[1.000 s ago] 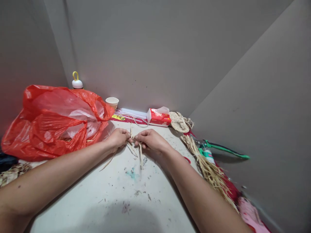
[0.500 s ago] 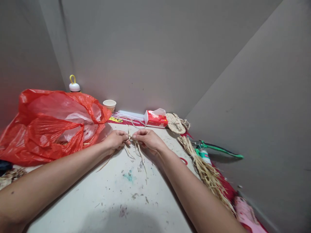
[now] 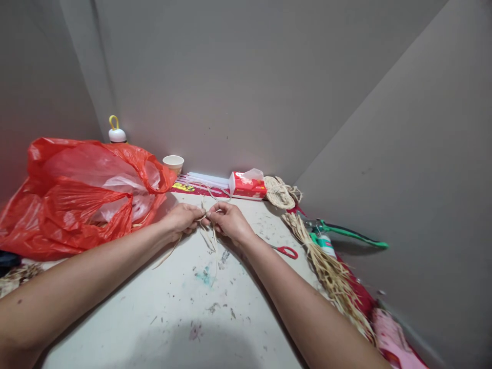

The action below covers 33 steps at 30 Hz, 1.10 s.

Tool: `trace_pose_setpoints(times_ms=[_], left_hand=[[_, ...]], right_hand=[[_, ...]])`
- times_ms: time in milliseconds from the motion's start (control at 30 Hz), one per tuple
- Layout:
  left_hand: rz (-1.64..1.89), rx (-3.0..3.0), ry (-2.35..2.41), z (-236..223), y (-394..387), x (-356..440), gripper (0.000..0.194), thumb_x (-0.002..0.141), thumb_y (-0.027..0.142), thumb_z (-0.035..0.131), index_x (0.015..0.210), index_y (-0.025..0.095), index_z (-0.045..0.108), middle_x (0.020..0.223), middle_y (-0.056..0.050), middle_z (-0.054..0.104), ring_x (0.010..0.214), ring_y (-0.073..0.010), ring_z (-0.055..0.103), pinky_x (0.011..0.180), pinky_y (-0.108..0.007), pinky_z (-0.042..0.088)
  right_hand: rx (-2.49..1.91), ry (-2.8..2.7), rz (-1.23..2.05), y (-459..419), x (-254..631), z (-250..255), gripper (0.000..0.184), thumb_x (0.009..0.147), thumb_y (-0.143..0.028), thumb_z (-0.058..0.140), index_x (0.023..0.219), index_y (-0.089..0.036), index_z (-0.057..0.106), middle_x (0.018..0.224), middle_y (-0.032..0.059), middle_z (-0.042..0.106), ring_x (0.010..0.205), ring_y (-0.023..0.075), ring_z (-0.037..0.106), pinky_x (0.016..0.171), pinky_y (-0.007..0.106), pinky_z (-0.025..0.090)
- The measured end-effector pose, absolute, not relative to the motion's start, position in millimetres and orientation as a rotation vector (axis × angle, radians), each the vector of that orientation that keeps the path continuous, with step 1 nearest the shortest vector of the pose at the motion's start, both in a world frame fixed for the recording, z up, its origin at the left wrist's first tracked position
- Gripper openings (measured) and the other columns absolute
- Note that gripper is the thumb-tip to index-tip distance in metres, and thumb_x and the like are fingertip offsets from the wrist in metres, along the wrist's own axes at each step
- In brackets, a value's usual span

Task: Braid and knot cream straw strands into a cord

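Thin straw strands (image 3: 208, 240) hang from between my two hands over the white table (image 3: 169, 312). My left hand (image 3: 185, 218) is closed in a pinch on them, and one loose end trails down to its left. Fingertips almost touching the left ones, my right hand (image 3: 226, 219) also pinches the strands; the exact crossing point is small and partly covered by the fingers. A pair of scissors with red handles (image 3: 287, 251) lies just right of my right wrist, its blades mostly hidden by the forearm.
A red plastic bag (image 3: 77, 215) fills the left side. Along the back stand a paper cup (image 3: 173, 163), a tissue pack (image 3: 248, 186) and a woven straw piece (image 3: 279, 192). Rightward lie a straw bundle (image 3: 326, 271) and green-handled shears (image 3: 353, 234). Grey walls enclose the table.
My right hand has shifted slightly left, and its fingers have closed in nearer the left hand. The strands under it hang differently. More of the red-handled scissors shows beside my forearm.
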<state>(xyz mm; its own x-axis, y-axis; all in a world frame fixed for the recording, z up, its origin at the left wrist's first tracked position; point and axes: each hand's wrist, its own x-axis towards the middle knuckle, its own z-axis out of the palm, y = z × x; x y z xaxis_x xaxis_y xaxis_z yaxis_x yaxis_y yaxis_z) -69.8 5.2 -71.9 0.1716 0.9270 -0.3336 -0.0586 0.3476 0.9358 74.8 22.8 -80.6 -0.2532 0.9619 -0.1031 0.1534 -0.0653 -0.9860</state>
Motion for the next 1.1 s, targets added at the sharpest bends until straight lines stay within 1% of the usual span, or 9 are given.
trace_pose_setpoints(times_ms=[100,233,400,533,667,733,800,967,1100], left_hand=[[0.892,0.936,1.17,-71.3,7.3,-71.1,0.014,0.073,0.016,0.06,0.06,0.01,0.057,0.047,0.001,0.051,0.033,-0.0001,0.023,0.036,-0.019,0.01],[0.895,0.887,1.164,-72.8,10.5,-72.2,0.006,0.069,0.012,0.058,0.064,0.01,0.058,0.051,0.002,0.052,0.032,0.0006,0.022,0.036,-0.018,0.008],[0.878,0.903,1.161,-74.1,11.7,-73.2,0.006,0.068,0.014,0.059,0.063,0.01,0.057,0.05,0.002,0.051,0.032,0.0004,0.022,0.036,-0.018,0.008],[0.851,0.926,1.165,-72.9,11.0,-73.2,0.01,0.069,0.013,0.058,0.059,0.011,0.056,0.048,0.002,0.049,0.033,0.0002,0.021,0.037,-0.019,0.008],[0.822,0.97,1.19,-69.6,8.7,-71.7,0.022,0.071,0.013,0.056,0.05,0.013,0.052,0.035,0.006,0.034,0.032,-0.0011,0.018,0.037,-0.02,0.008],[0.81,0.975,1.189,-67.7,7.4,-70.6,0.025,0.073,0.013,0.055,0.048,0.013,0.051,0.033,0.007,0.029,0.032,-0.0015,0.017,0.037,-0.02,0.008],[0.805,0.977,1.193,-66.2,6.4,-69.5,0.025,0.073,0.012,0.055,0.049,0.013,0.051,0.033,0.007,0.03,0.031,-0.0016,0.018,0.038,-0.02,0.008],[0.836,1.01,1.284,-66.9,6.1,-66.8,0.02,0.072,0.015,0.059,0.054,0.013,0.054,0.04,0.004,0.044,0.031,-0.0013,0.022,0.038,-0.021,0.009],[0.841,1.104,1.348,-73.7,7.5,-65.8,0.026,0.073,0.02,0.06,0.05,0.015,0.05,0.036,0.006,0.038,0.03,-0.0025,0.023,0.038,-0.022,0.01]], right_hand=[[-1.223,-1.432,1.487,22.5,77.5,-77.4,0.019,0.064,-0.028,0.065,0.069,-0.019,0.049,0.04,-0.0072,0.049,0.031,0.0045,0.03,0.031,0.016,0.018],[-1.208,-1.357,1.611,24.8,83.7,-73.4,0.022,0.061,-0.024,0.068,0.071,-0.017,0.05,0.053,-0.0014,0.06,0.032,0.0028,0.032,0.031,0.015,0.019],[-1.233,-1.325,1.685,27.9,88.1,-72.7,0.022,0.06,-0.018,0.067,0.079,-0.016,0.055,0.053,-0.0006,0.061,0.031,0.0029,0.033,0.03,0.015,0.02],[-1.295,-1.455,1.599,27.6,87.8,-70.5,0.009,0.063,-0.016,0.065,0.069,-0.013,0.058,0.049,-0.0005,0.059,0.032,0.0035,0.035,0.03,0.016,0.024],[-1.334,-1.581,1.48,27.6,88.1,-68.8,0.003,0.065,-0.014,0.062,0.065,-0.012,0.06,0.049,-0.0003,0.059,0.033,0.0045,0.038,0.032,0.017,0.026],[-1.327,-1.636,1.439,28.2,88.5,-69.7,0.001,0.065,-0.013,0.06,0.065,-0.012,0.06,0.049,0.0,0.059,0.034,0.0049,0.039,0.033,0.017,0.027],[-1.321,-1.677,1.396,28.8,88.5,-71.5,0.001,0.065,-0.012,0.059,0.064,-0.012,0.06,0.049,-0.0002,0.058,0.035,0.0051,0.04,0.034,0.018,0.028],[-1.344,-1.756,1.229,29.1,87.1,-74.9,0.004,0.062,-0.01,0.056,0.062,-0.013,0.059,0.048,-0.0014,0.056,0.037,0.0053,0.039,0.038,0.019,0.028],[-1.323,-1.81,1.223,28.7,87.4,-73.7,0.005,0.064,-0.015,0.058,0.06,-0.012,0.06,0.05,-0.0003,0.056,0.038,0.0051,0.038,0.04,0.02,0.027]])
